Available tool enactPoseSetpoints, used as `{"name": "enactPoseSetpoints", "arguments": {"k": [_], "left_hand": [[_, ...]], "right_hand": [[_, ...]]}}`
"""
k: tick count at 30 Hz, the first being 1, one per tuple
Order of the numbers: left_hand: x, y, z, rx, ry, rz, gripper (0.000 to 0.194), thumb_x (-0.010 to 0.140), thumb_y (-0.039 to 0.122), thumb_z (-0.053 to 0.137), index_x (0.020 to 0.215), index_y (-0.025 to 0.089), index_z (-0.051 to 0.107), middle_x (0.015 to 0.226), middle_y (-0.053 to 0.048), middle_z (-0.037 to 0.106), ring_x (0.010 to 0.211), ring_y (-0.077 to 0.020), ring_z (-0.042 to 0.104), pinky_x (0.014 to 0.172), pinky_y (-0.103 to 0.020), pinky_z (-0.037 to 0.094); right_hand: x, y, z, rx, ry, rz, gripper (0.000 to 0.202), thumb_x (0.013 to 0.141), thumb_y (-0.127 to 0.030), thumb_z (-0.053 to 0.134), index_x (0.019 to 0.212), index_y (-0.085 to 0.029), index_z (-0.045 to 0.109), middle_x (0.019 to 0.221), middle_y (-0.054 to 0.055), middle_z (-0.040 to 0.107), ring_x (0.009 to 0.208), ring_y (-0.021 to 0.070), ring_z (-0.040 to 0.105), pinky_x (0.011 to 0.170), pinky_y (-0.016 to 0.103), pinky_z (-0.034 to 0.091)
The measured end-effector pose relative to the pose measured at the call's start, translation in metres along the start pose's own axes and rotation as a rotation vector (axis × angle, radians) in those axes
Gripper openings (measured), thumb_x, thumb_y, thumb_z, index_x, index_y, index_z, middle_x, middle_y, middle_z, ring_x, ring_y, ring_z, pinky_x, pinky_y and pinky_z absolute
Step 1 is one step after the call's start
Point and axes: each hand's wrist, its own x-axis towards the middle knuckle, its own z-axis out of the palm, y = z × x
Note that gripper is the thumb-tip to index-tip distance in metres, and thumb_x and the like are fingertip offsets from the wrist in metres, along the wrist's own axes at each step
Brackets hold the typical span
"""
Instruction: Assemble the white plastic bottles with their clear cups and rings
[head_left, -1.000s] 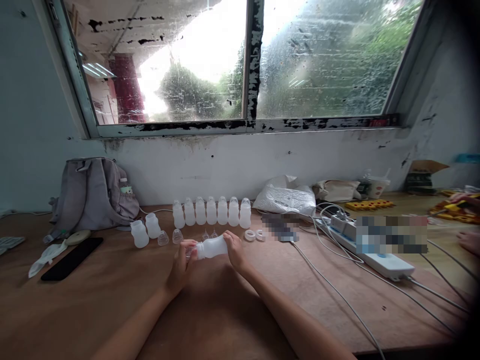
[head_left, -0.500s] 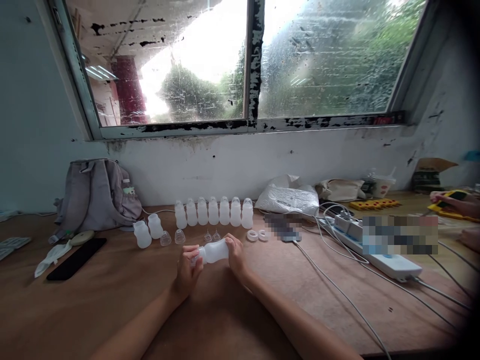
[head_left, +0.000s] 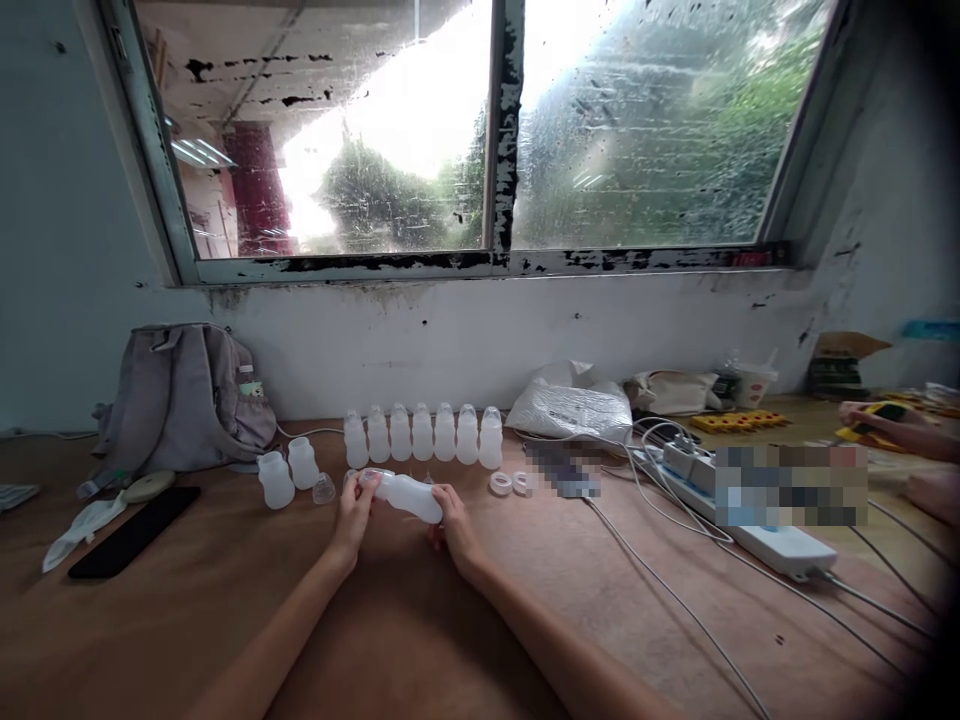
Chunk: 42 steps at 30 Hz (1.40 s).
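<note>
A frosted white bottle lies sideways between my hands above the table. My left hand is closed round its clear-capped end, and my right hand grips its base. Behind them stands a row of several capped bottles along the wall. To the left are two open bottles without caps, with a clear dome cap beside them. Two white rings lie right of my right hand. A small clear teat behind the held bottle is partly hidden.
A grey backpack, a black phone-like slab and a white cloth are on the left. Rightward are a silver bag, cables and a white power strip. Another person's hand holds something yellow at far right.
The held bottle has tilted, its capped end now higher and its base lower. Both my hands have shifted slightly left in view, and the whole view has moved a little.
</note>
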Motion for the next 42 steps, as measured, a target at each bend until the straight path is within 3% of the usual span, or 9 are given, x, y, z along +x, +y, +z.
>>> {"name": "enactPoseSetpoints", "arguments": {"k": [3, 6, 12, 24, 31, 35, 38, 40, 42], "left_hand": [[0.029, 0.015, -0.03, 0.076, 0.013, 0.1, 0.043, 0.067, 0.049, 0.052, 0.095, 0.015, 0.054, 0.08, -0.004, 0.059, 0.071, -0.0153, 0.055, 0.061, -0.024, 0.043], [0.07, 0.042, -0.066, 0.332, -0.004, 0.204, 0.046, 0.065, 0.048, 0.054, 0.098, 0.016, 0.054, 0.082, -0.004, 0.06, 0.076, -0.0177, 0.056, 0.067, -0.026, 0.043], [0.133, 0.081, -0.104, 0.999, -0.236, 0.163, 0.047, 0.061, 0.044, 0.055, 0.1, 0.017, 0.055, 0.077, -0.004, 0.061, 0.076, -0.022, 0.057, 0.065, -0.027, 0.042], [0.17, 0.031, -0.086, 1.198, -0.304, -0.017, 0.046, 0.061, 0.041, 0.053, 0.1, 0.017, 0.048, 0.099, -0.014, 0.059, 0.097, -0.0322, 0.051, 0.074, -0.039, 0.039], [0.172, 0.031, -0.079, 1.216, -0.316, -0.068, 0.047, 0.065, 0.038, 0.051, 0.107, 0.017, 0.044, 0.106, -0.015, 0.055, 0.099, -0.0321, 0.049, 0.075, -0.041, 0.037], [0.169, 0.036, -0.079, 1.233, -0.246, -0.08, 0.062, 0.062, 0.041, 0.054, 0.116, 0.014, 0.037, 0.115, -0.02, 0.047, 0.107, -0.036, 0.042, 0.078, -0.042, 0.036], [0.156, 0.04, -0.072, 1.215, -0.02, 0.112, 0.06, 0.066, 0.039, 0.051, 0.118, 0.013, 0.035, 0.128, -0.02, 0.03, 0.118, -0.037, 0.027, 0.085, -0.044, 0.031], [0.136, 0.04, -0.058, 1.127, 0.12, 0.356, 0.043, 0.071, 0.031, 0.046, 0.111, 0.015, 0.043, 0.125, -0.016, 0.034, 0.115, -0.0314, 0.031, 0.089, -0.041, 0.03], [0.107, 0.033, -0.036, 0.998, 0.068, 0.542, 0.03, 0.073, 0.024, 0.043, 0.101, 0.017, 0.049, 0.112, -0.011, 0.046, 0.106, -0.0253, 0.041, 0.09, -0.037, 0.031]], "right_hand": [[0.002, 0.001, -0.002, 0.214, -0.063, 0.138, 0.037, 0.07, -0.043, 0.049, 0.099, -0.021, 0.04, 0.068, -0.003, 0.049, 0.047, 0.0104, 0.051, 0.032, 0.019, 0.038], [0.004, 0.001, -0.004, 0.265, -0.045, 0.137, 0.038, 0.065, -0.037, 0.056, 0.096, -0.021, 0.041, 0.077, -0.001, 0.049, 0.05, 0.0094, 0.053, 0.031, 0.018, 0.04], [0.002, 0.003, -0.002, 0.223, -0.074, 0.104, 0.034, 0.063, -0.032, 0.057, 0.091, -0.018, 0.045, 0.076, -0.001, 0.05, 0.046, 0.0075, 0.051, 0.03, 0.016, 0.038], [-0.001, -0.001, -0.002, 0.21, -0.095, 0.107, 0.029, 0.061, -0.031, 0.056, 0.085, -0.017, 0.048, 0.075, -0.001, 0.05, 0.045, 0.0064, 0.05, 0.031, 0.016, 0.038], [-0.001, -0.002, -0.002, 0.21, -0.112, 0.105, 0.029, 0.061, -0.032, 0.057, 0.084, -0.017, 0.048, 0.076, -0.001, 0.05, 0.044, 0.006, 0.049, 0.031, 0.016, 0.037], [-0.001, 0.0, -0.002, 0.205, -0.11, 0.106, 0.029, 0.06, -0.032, 0.057, 0.084, -0.018, 0.048, 0.077, -0.001, 0.05, 0.044, 0.006, 0.048, 0.031, 0.017, 0.037], [0.002, 0.004, -0.002, 0.145, -0.09, 0.077, 0.026, 0.063, -0.032, 0.053, 0.085, -0.018, 0.048, 0.078, 0.0, 0.05, 0.046, 0.0081, 0.049, 0.033, 0.02, 0.038], [0.007, 0.006, -0.006, -0.001, -0.035, -0.008, 0.021, 0.066, -0.03, 0.049, 0.084, -0.018, 0.049, 0.074, 0.0, 0.051, 0.049, 0.01, 0.05, 0.037, 0.022, 0.039], [0.012, 0.005, -0.014, -0.244, 0.065, -0.154, 0.014, 0.068, -0.025, 0.046, 0.078, -0.017, 0.051, 0.068, 0.0, 0.051, 0.054, 0.0116, 0.05, 0.046, 0.023, 0.04]]}}
